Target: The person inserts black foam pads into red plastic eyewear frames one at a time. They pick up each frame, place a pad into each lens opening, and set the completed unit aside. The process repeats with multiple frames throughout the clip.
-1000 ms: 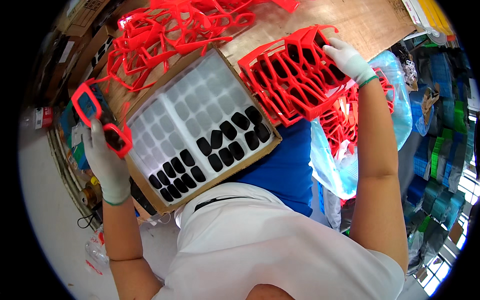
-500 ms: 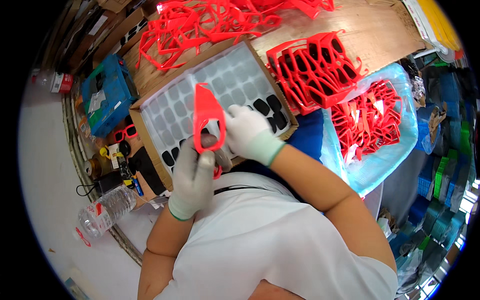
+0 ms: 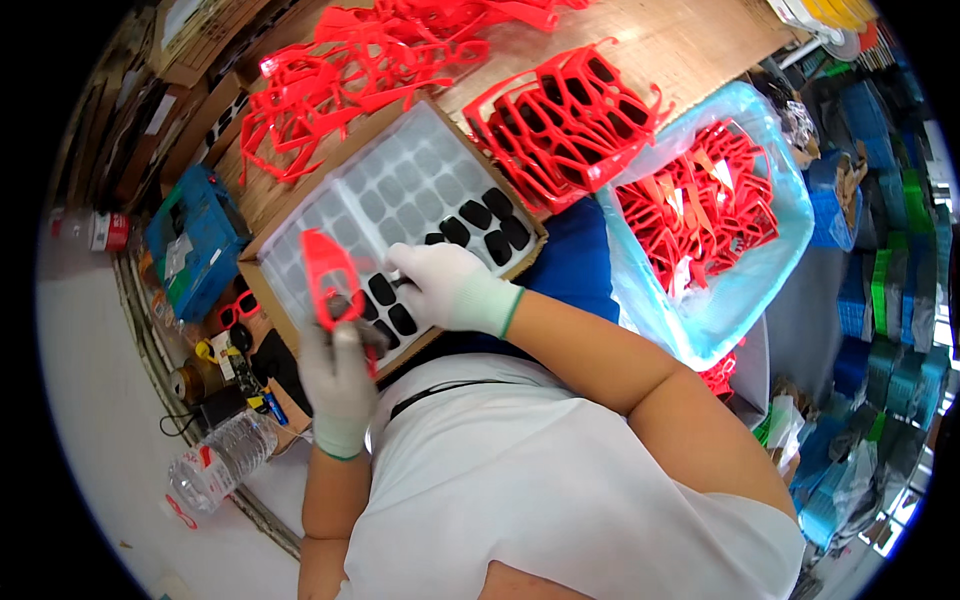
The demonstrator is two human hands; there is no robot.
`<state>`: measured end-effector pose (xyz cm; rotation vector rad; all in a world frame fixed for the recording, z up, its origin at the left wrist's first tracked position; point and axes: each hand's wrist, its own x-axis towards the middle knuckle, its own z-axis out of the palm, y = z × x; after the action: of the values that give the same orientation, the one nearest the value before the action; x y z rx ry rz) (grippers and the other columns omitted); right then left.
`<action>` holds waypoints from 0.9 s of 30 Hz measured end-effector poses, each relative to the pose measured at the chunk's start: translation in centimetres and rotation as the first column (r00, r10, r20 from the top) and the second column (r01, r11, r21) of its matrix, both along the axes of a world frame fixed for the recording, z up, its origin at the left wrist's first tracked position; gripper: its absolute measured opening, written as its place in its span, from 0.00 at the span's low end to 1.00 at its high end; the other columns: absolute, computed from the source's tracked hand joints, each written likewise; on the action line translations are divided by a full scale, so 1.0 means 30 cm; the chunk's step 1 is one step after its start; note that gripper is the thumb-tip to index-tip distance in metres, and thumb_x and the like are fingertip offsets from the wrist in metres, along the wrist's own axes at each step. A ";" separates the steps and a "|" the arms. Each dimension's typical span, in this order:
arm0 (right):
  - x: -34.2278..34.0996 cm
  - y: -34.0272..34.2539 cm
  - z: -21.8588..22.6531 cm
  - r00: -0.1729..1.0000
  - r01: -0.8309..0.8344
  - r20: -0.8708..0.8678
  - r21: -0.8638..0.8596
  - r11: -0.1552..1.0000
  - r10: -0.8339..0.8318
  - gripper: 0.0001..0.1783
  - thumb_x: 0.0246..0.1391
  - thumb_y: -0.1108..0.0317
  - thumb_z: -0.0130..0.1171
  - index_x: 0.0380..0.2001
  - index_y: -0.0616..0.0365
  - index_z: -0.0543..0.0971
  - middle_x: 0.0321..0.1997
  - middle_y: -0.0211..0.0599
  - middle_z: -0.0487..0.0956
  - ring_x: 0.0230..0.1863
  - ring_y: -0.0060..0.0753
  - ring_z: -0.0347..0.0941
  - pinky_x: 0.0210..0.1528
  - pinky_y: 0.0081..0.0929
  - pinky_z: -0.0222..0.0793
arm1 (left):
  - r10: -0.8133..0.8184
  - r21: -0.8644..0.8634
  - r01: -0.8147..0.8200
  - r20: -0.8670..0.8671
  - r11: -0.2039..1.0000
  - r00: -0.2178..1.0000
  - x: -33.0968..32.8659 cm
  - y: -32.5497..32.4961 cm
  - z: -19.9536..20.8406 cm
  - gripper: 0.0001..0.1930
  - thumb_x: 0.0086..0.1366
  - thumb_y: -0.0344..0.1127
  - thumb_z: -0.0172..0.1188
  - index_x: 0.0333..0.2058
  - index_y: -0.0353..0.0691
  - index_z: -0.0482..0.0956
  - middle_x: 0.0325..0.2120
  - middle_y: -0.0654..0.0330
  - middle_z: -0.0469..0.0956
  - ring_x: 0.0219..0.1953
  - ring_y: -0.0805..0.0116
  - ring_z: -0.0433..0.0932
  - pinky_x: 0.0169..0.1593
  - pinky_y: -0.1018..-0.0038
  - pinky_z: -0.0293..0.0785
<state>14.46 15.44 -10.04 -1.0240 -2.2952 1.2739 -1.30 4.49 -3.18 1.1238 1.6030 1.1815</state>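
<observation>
My left hand (image 3: 342,390), in a white glove, holds a red glasses frame (image 3: 322,262) upright by its front, one temple pointing up. The fingers hide part of the frame. My right hand (image 3: 452,287), also gloved, reaches over a cardboard box (image 3: 280,318) holding a pale tray of moulded pockets (image 3: 405,185). Its thumb and fingers are pinched together just above the tray, beside dark lenses (image 3: 402,319); a dark edge shows under the fingertips, but I cannot tell whether it is held. More dark lenses (image 3: 474,214) lie in the right-hand pockets.
Red frames with dark lenses (image 3: 570,130) stand stacked right of the box. Loose red frames (image 3: 370,60) heap behind it. A blue-lined bin (image 3: 790,225) of red frames stands at right. A blue case (image 3: 195,240), tape, and a plastic bottle (image 3: 222,460) are at left.
My left hand and the red glasses frame have moved left and lower, uncovering dark lenses in the tray. My right hand has drawn back from beside the frame to above the tray.
</observation>
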 end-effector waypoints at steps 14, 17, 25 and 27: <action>0.106 -0.080 0.168 0.793 0.294 -0.512 -0.152 0.944 -0.330 0.11 0.55 0.79 0.61 0.42 0.61 0.78 0.35 0.34 0.78 0.35 0.23 0.78 0.36 0.25 0.74 | -0.221 -0.165 0.206 -0.078 0.965 0.972 0.073 0.033 0.011 0.13 0.76 0.36 0.44 0.47 0.30 0.71 0.27 0.60 0.76 0.27 0.73 0.75 0.33 0.75 0.73; 0.105 -0.102 0.142 0.730 0.335 -0.474 -0.380 0.862 -0.492 0.16 0.53 0.77 0.65 0.42 0.61 0.70 0.36 0.28 0.72 0.34 0.15 0.71 0.39 0.20 0.71 | -0.273 -0.107 0.275 0.035 0.955 0.961 0.064 0.018 0.035 0.14 0.76 0.35 0.43 0.51 0.30 0.68 0.27 0.59 0.76 0.28 0.73 0.75 0.36 0.74 0.74; 0.130 -0.064 0.187 0.784 -0.168 -0.481 -0.773 0.612 -0.392 0.18 0.58 0.57 0.61 0.38 0.66 0.82 0.27 0.31 0.78 0.29 0.19 0.71 0.34 0.21 0.69 | -0.378 -0.132 0.395 0.134 0.909 0.916 0.029 -0.002 0.066 0.14 0.75 0.34 0.44 0.50 0.29 0.68 0.28 0.58 0.76 0.29 0.74 0.74 0.37 0.74 0.73; 0.131 -0.067 0.190 0.788 -0.171 -0.475 -0.780 0.602 -0.392 0.18 0.58 0.58 0.61 0.38 0.66 0.82 0.27 0.31 0.78 0.29 0.19 0.71 0.34 0.21 0.68 | -0.376 -0.146 0.392 0.128 0.908 0.918 0.026 -0.005 0.070 0.14 0.75 0.34 0.45 0.50 0.29 0.69 0.28 0.59 0.76 0.29 0.74 0.74 0.36 0.75 0.73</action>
<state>18.40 13.43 -4.34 -0.7627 -1.0824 2.2501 -0.52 4.34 -1.10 1.1849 1.3020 0.8113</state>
